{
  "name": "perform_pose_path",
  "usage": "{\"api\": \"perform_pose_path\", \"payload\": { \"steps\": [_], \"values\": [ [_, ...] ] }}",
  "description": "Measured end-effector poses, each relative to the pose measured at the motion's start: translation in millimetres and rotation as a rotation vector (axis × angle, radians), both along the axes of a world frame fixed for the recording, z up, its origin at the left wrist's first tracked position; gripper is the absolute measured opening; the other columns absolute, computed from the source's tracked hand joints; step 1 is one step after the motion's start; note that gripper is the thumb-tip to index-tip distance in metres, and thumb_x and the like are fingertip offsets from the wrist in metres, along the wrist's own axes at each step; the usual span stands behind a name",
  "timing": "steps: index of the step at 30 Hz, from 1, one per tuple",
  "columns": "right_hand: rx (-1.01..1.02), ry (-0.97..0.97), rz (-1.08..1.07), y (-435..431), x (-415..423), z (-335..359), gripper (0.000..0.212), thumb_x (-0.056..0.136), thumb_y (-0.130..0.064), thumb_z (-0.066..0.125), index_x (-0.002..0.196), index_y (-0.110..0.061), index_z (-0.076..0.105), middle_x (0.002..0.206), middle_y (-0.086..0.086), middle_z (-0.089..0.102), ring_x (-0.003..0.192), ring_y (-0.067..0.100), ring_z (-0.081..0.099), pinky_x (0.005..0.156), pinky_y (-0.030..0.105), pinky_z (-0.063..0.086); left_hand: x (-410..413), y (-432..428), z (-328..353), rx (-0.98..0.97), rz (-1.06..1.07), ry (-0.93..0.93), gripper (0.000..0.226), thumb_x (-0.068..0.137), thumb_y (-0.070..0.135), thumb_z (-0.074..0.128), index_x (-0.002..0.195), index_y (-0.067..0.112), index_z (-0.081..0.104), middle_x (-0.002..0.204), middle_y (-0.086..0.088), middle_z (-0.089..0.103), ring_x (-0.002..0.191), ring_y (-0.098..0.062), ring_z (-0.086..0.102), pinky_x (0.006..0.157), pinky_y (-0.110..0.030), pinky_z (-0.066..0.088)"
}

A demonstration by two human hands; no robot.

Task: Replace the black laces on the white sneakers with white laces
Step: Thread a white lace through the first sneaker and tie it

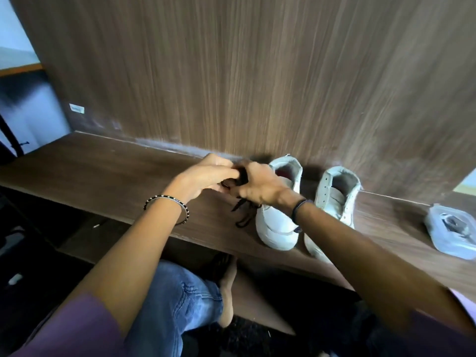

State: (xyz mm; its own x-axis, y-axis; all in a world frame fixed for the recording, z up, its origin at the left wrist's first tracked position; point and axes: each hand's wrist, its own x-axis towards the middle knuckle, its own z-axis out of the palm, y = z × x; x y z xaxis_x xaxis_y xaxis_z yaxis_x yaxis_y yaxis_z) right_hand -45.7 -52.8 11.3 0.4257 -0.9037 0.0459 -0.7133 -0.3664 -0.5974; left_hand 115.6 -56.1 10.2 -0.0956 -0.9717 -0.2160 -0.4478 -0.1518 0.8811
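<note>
Bundled black cord lace [242, 176] clamped between left grip [206, 176] and right grip [260, 186], just left of unlaced white sneaker [277, 225] on dark wooden desk [103, 171]; best to gather dangling tails before setting aside.

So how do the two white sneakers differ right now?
The sneaker by the hands has its lacing area hidden under the wrist of the right hand and black lace trailing beside it; the other sneaker shows bare eyelets, with no lace near it. Both are white, toes toward the person.
</note>
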Motion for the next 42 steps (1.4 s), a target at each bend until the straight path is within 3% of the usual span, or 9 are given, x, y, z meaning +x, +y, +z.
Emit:
{"api": "perform_pose_path", "payload": {
  "steps": [5, 9, 13, 17, 22, 30, 33, 37, 42],
  "values": [
    [0.054, -0.298, -0.027, 30, -84, 45, 0.023, 0.082, -0.026, 0.082, 0.104, -0.022, 0.075, 0.080, -0.009, 0.074, 0.069, 0.000, 0.066, 0.061, 0.013, 0.048, -65, 31, 50, -0.123, -0.129, 0.053, 0.025, 0.094, 0.033, 0.071, 0.112, 0.016, 0.075, 0.113, -0.003, 0.075, 0.110, -0.013, 0.068, 0.094, -0.034, 0.057],
    [0.085, -0.441, -0.080, 61, -158, 71, 0.020, 0.084, -0.005, 0.076, 0.104, -0.008, 0.075, 0.082, 0.001, 0.072, 0.075, 0.008, 0.066, 0.070, 0.024, 0.054, -139, 52, 67, -0.150, -0.121, 0.122, 0.041, 0.083, 0.053, 0.075, 0.110, 0.022, 0.069, 0.113, 0.005, 0.069, 0.107, -0.008, 0.064, 0.094, -0.032, 0.053],
    [0.066, -0.393, -0.199, 90, -235, 89, 0.011, 0.087, 0.002, 0.071, 0.097, 0.003, 0.071, 0.076, 0.003, 0.070, 0.069, 0.010, 0.065, 0.065, 0.023, 0.051, -225, 67, 71, 0.047, -0.266, 0.276, 0.035, 0.091, 0.051, 0.068, 0.109, 0.023, 0.062, 0.106, -0.002, 0.071, 0.094, -0.016, 0.070, 0.085, -0.038, 0.060],
    [0.068, -0.290, -0.343, 118, -313, 95, 0.018, 0.080, -0.007, 0.075, 0.094, 0.003, 0.072, 0.080, 0.020, 0.070, 0.072, 0.016, 0.066, 0.068, 0.030, 0.051, -313, 83, 67, 0.277, -0.535, 0.359, 0.055, 0.099, 0.058, 0.050, 0.130, 0.014, 0.061, 0.107, -0.016, 0.073, 0.098, -0.030, 0.071, 0.083, -0.056, 0.057],
    [0.157, -0.199, -0.569, 155, -404, 81, 0.010, 0.085, -0.008, 0.075, 0.094, -0.003, 0.074, 0.081, 0.006, 0.073, 0.069, 0.008, 0.066, 0.063, 0.019, 0.050, -410, 104, 53, 0.489, -0.642, 0.357, 0.060, 0.099, 0.059, 0.048, 0.131, 0.010, 0.058, 0.099, -0.019, 0.072, 0.088, -0.035, 0.074, 0.080, -0.061, 0.059],
    [0.419, 0.025, -0.776, 216, -498, 14, 0.020, 0.085, -0.019, 0.072, 0.093, -0.001, 0.075, 0.084, 0.015, 0.075, 0.067, 0.017, 0.063, 0.065, 0.032, 0.050, -519, 160, 6, 0.597, -0.850, 0.093, 0.039, 0.106, 0.041, 0.038, 0.123, 0.009, 0.053, 0.100, -0.018, 0.066, 0.079, -0.035, 0.070, 0.068, -0.056, 0.061],
    [0.545, 0.080, -0.844, 234, -515, -17, 0.013, 0.085, -0.016, 0.073, 0.087, -0.003, 0.074, 0.072, 0.008, 0.071, 0.060, 0.016, 0.061, 0.057, 0.025, 0.048, -542, 173, -24, 0.637, -0.883, 0.063, 0.043, 0.108, 0.032, 0.035, 0.143, 0.008, 0.040, 0.132, -0.027, 0.056, 0.083, -0.041, 0.073, 0.058, -0.057, 0.061],
    [0.714, 0.114, -0.858, 250, -527, -54, 0.009, 0.082, -0.007, 0.072, 0.091, -0.005, 0.072, 0.095, 0.018, 0.073, 0.080, 0.025, 0.065, 0.067, 0.035, 0.055, -557, 180, -49, 0.545, -0.968, -0.048, 0.046, 0.108, 0.016, 0.030, 0.141, -0.014, 0.039, 0.111, -0.033, 0.064, 0.075, -0.036, 0.071, 0.062, -0.053, 0.062],
    [0.835, 0.086, -0.935, 261, -527, -68, 0.016, 0.093, -0.009, 0.068, 0.107, -0.001, 0.071, 0.107, 0.015, 0.071, 0.096, 0.028, 0.069, 0.080, 0.048, 0.063, -562, 178, -68, 0.434, -0.997, -0.184, 0.041, 0.105, 0.012, 0.040, 0.142, -0.006, 0.039, 0.109, -0.026, 0.065, 0.072, -0.029, 0.072, 0.062, -0.050, 0.063]
  ]
}}
